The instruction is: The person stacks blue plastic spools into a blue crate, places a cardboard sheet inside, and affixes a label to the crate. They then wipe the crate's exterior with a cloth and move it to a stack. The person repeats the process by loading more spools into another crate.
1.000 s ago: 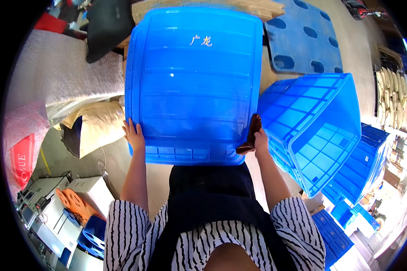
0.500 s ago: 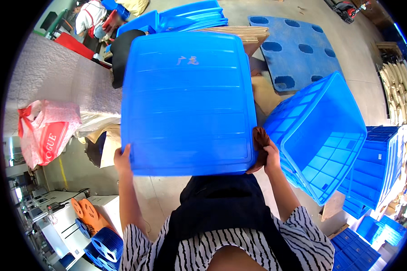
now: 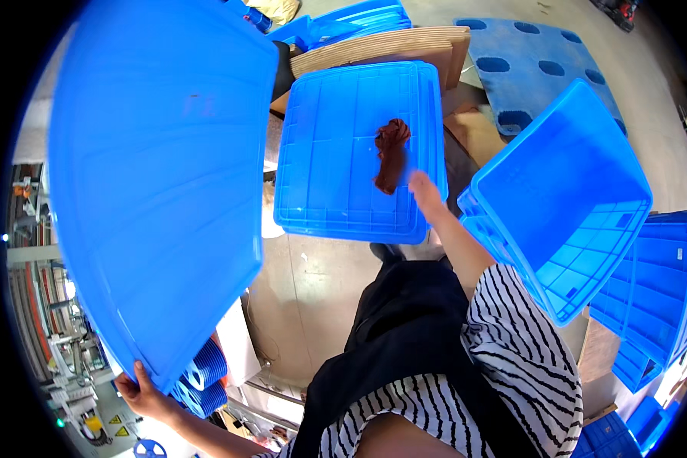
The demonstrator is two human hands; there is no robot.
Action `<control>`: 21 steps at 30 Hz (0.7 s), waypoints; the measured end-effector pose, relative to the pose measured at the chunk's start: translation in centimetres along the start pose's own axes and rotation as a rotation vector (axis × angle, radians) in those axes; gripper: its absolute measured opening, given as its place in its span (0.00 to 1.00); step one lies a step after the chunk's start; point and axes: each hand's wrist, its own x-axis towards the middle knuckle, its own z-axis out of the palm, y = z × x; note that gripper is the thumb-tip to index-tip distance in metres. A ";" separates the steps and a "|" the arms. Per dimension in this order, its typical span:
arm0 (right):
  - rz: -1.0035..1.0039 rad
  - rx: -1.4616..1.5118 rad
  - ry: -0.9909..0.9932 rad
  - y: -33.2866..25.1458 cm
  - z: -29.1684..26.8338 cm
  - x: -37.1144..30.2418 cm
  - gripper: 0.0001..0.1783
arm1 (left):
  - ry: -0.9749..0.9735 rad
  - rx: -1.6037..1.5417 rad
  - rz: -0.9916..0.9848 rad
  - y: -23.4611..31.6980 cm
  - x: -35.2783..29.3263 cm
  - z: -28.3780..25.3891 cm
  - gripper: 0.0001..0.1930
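The left fingers (image 3: pixel 140 374) grip the lid (image 3: pixel 168 168) by a near corner — the rag (image 3: pixel 390 156) is over the box (image 3: pixel 320 153), long way pointing ahead, just left of the nearer right fingers (image 3: pixel 418 183) — too blurry to tell if they hold it

White shirt (image 3: pixel 404 393), black stripes (image 3: pixel 523 328); dark apron (image 3: pixel 397 357)

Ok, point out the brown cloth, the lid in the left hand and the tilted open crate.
Brown cloth (image 3: pixel 391 158): head view, middle of the fabric.
Held blue lid (image 3: pixel 164 172): head view, middle of its broad face.
Open blue crate (image 3: pixel 585 246): head view, gridded inner wall.
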 end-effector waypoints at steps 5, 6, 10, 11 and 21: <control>0.190 -0.259 -0.285 4.2 -1.2 -18.3 0.16 | -0.125 0.032 0.231 2.7 0.8 -3.8 0.16; 0.263 -0.204 -0.318 5.6 -2.1 -21.5 0.18 | -0.174 0.000 0.243 3.6 0.6 -3.3 0.16; 0.404 0.197 -0.279 8.5 -4.8 -31.7 0.32 | -0.409 -0.167 0.387 3.5 1.0 -2.8 0.17; 0.410 0.240 -0.267 8.2 -4.6 -33.6 0.36 | -0.450 -0.205 0.434 4.1 1.4 -3.5 0.17; 0.207 1.089 0.167 6.3 -7.5 -59.3 0.56 | -0.834 -0.783 0.939 9.2 -6.8 -1.1 0.17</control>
